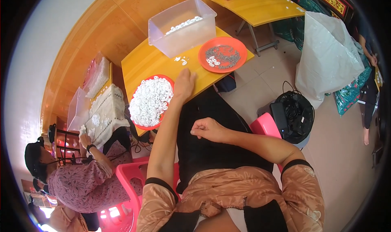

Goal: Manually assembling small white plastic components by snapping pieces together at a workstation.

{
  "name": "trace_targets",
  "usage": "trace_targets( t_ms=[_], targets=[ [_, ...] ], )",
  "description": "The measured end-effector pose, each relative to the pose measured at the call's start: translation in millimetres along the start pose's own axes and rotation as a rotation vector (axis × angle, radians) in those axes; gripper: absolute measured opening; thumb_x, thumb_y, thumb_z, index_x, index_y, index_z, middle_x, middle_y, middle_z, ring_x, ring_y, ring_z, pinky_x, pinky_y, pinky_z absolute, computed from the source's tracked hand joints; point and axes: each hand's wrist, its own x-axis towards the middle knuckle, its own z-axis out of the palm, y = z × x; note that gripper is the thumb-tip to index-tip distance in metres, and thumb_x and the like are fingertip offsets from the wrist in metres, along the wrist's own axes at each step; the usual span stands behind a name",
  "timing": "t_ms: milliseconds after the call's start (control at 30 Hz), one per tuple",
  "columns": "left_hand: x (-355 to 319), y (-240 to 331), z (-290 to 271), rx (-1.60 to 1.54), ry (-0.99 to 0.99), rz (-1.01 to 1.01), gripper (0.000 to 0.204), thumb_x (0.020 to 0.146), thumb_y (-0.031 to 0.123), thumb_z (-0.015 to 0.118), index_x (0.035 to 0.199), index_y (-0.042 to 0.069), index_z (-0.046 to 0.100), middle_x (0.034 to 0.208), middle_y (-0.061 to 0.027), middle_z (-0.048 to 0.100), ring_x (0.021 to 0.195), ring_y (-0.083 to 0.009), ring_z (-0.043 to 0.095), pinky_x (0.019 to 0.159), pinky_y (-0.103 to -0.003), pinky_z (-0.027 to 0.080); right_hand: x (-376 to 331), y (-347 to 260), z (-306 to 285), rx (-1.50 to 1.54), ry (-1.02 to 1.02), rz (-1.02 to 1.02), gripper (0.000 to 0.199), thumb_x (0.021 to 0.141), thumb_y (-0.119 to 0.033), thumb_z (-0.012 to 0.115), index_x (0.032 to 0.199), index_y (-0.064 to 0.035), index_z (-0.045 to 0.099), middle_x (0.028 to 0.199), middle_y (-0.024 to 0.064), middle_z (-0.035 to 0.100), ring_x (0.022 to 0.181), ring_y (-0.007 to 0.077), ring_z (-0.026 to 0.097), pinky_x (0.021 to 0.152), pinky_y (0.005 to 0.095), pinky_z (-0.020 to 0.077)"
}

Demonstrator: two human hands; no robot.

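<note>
A yellow wooden tabletop stands ahead, slightly left. On its far part is a translucent plastic bin, with white pieces visible inside. A red-orange plate at the near left is heaped with white oval links. To the right, a smaller orange plate holds small grey metal parts and a few white links. The left hand lies between the plates, fingers bent downward; whether it grasps anything cannot be told. The right hand is loosely clenched above the lap, its contents hidden. Small white bits lie loose before the bin.
</note>
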Motion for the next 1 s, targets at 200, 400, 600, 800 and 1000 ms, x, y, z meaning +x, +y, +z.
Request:
trace_targets(
  t_ms=[200, 400, 600, 800, 1000],
  targets=[
    [-10.5, -12.9, 44.2, 0.234, 0.216, 0.202, 0.068, 0.089, 0.046, 0.047, 0.128, -0.01, 0.038, 0.134, -0.027, 0.039, 0.125, -0.0393, 0.036, 0.103, -0.045, 0.029, 2.7, 2.9, -0.7, 0.029, 0.026, -0.011, 0.017, 0.084, -0.016, 0.062, 0.08, 0.0001, 0.061, 0.062, 0.0033, 0.059, 0.057, 0.0075, 0.054, 0.052, 0.0244, 0.0429],
    [-47.1, -9.3, 44.2, 0.264, 0.247, 0.274, 0.074, 0.085, 0.047, 0.053, 0.13, -0.008, 0.035, 0.136, -0.0251, 0.037, 0.127, -0.0387, 0.034, 0.103, -0.048, 0.028, 0.9, -2.1, -0.3, -0.011, 0.017, -0.029, 0.017, 0.083, -0.016, 0.062, 0.08, 0.0006, 0.061, 0.062, 0.0035, 0.059, 0.057, 0.0082, 0.054, 0.052, 0.0247, 0.0428],
    [-55.1, -9.0, 42.5, 0.259, 0.29, 0.336, 0.077, 0.082, 0.042, 0.06, 0.134, -0.007, 0.03, 0.136, -0.0244, 0.037, 0.127, -0.039, 0.034, 0.103, -0.048, 0.028, 0.1, 0.1, 1.2, -0.028, 0.01, -0.027, 0.018, 0.083, -0.016, 0.062, 0.08, 0.0011, 0.061, 0.063, 0.0041, 0.06, 0.057, 0.0088, 0.054, 0.053, 0.0256, 0.0431],
    [-54.6, -11.0, 40.2, 0.209, 0.302, 0.35, 0.076, 0.082, 0.039, 0.061, 0.134, -0.008, 0.03, 0.135, -0.0246, 0.038, 0.126, -0.0393, 0.035, 0.102, -0.047, 0.028, 1.4, -1.3, 0.5, -0.025, 0.014, -0.015, 0.018, 0.083, -0.016, 0.062, 0.08, 0.0011, 0.062, 0.063, 0.0046, 0.06, 0.057, 0.0091, 0.055, 0.054, 0.0258, 0.0435],
    [-54.6, -11.6, 39.9, 0.197, 0.311, 0.348, 0.075, 0.083, 0.038, 0.061, 0.133, -0.008, 0.031, 0.135, -0.0247, 0.039, 0.126, -0.0391, 0.035, 0.102, -0.046, 0.028, 2.6, -0.1, 0.6, -0.039, 0.005, -0.021, 0.017, 0.083, -0.016, 0.062, 0.081, 0.001, 0.061, 0.063, 0.0049, 0.06, 0.058, 0.009, 0.055, 0.054, 0.0258, 0.0437]
  ],
)
